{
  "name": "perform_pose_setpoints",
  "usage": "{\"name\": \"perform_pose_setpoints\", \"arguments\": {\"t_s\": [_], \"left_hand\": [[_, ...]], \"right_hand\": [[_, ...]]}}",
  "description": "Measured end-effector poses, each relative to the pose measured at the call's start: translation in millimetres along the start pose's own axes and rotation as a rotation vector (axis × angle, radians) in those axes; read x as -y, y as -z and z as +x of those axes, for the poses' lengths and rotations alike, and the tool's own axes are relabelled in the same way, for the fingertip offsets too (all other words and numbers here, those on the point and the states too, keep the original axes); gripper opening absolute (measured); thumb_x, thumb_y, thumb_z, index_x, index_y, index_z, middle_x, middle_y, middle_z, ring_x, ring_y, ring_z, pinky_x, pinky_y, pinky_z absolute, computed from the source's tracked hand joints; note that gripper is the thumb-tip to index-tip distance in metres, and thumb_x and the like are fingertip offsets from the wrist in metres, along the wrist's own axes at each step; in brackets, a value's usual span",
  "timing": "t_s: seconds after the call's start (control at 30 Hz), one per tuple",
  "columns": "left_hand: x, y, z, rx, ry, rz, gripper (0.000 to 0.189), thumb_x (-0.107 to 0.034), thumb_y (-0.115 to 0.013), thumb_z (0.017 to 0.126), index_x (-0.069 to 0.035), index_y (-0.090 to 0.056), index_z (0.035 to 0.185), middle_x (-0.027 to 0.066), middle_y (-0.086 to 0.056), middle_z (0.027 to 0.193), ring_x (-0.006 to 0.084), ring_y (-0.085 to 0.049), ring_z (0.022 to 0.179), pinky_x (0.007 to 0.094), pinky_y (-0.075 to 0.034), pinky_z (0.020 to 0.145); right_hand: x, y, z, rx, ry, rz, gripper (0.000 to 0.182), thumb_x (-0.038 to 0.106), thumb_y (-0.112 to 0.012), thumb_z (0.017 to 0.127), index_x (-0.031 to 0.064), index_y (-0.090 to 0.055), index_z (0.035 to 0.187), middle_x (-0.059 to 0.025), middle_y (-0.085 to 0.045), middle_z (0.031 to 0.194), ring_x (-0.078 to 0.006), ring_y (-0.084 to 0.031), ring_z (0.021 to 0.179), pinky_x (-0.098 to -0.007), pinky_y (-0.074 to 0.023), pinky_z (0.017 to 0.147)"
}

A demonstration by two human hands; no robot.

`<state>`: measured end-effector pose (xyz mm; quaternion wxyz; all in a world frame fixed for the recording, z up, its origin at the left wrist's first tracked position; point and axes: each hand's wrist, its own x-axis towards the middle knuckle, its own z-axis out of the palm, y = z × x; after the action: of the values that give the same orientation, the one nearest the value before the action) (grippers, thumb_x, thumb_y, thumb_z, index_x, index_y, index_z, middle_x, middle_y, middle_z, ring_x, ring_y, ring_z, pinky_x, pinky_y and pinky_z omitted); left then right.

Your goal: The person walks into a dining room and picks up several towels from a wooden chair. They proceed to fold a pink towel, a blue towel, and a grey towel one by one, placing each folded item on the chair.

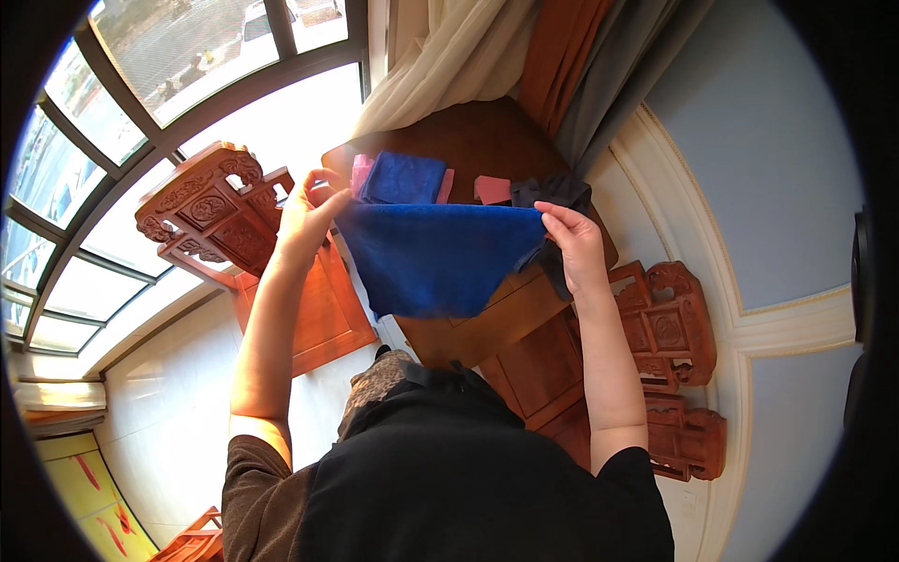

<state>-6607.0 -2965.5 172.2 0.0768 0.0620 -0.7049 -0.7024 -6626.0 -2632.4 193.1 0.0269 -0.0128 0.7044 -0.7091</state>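
Note:
A blue cloth, looking like a towel (435,256), hangs stretched between my two hands over the near side of a brown wooden table (456,137). My left hand (309,211) pinches its upper left corner, slightly blurred. At the upper right corner, my right hand (572,235) grips the edge between thumb and fingers. Just beyond it on the table lies a folded blue cloth (404,177) on top of pink cloth (447,185). Farther right are a small folded pink cloth (492,189) and a crumpled dark cloth (555,191), partly hidden behind the hanging one.
A carved wooden chair (218,204) stands at the left by the large window (161,133). More carved chairs (667,323) line the wall at the right. Cream and grey curtains (449,63) hang behind the table. Pale tiles (182,393) cover the floor.

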Motion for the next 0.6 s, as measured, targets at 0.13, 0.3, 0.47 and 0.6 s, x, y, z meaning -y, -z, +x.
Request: {"name": "perform_pose_setpoints", "arguments": {"t_s": [0.13,0.3,0.47,0.6], "left_hand": [[-20,-2,-4,0.044,-0.104,-0.154,0.017,-0.005,-0.055,0.077,-0.004,-0.051,0.093,-0.0006,-0.055,0.07,0.0046,-0.05,0.066,0.0166,-0.038,0.059],[-13,1,-37,0.074,-0.191,-0.11,0.007,-0.001,-0.053,0.076,-0.001,-0.054,0.083,-0.0011,-0.054,0.078,0.0047,-0.049,0.073,0.0185,-0.039,0.063],[44,5,-94,0.346,0.172,-0.047,0.005,0.001,-0.054,0.075,-0.001,-0.055,0.079,0.0017,-0.056,0.077,0.0069,-0.052,0.074,0.0202,-0.042,0.068],[126,-3,-145,0.348,0.47,-0.005,0.008,0.004,-0.054,0.074,-0.001,-0.057,0.08,0.0018,-0.057,0.075,0.0079,-0.054,0.073,0.0212,-0.044,0.069]], "right_hand": [[7,5,1,-0.035,0.065,0.058,0.016,0.009,-0.055,0.079,0.0019,-0.063,0.091,-0.0038,-0.062,0.086,-0.0076,-0.054,0.079,-0.0202,-0.0411,0.07],[6,25,-24,0.083,0.106,-0.064,0.013,0.007,-0.054,0.078,0.0024,-0.064,0.085,-0.0041,-0.062,0.085,-0.0088,-0.054,0.081,-0.0214,-0.0404,0.072],[-35,54,-63,0.354,-0.156,-0.267,0.011,0.003,-0.055,0.075,-0.0005,-0.064,0.082,-0.0052,-0.062,0.082,-0.0107,-0.055,0.079,-0.0228,-0.0415,0.073],[-88,57,-93,0.475,-0.407,-0.446,0.015,0.01,-0.055,0.078,0.0005,-0.064,0.086,-0.0056,-0.062,0.08,-0.0111,-0.055,0.077,-0.0234,-0.0429,0.071]]}}
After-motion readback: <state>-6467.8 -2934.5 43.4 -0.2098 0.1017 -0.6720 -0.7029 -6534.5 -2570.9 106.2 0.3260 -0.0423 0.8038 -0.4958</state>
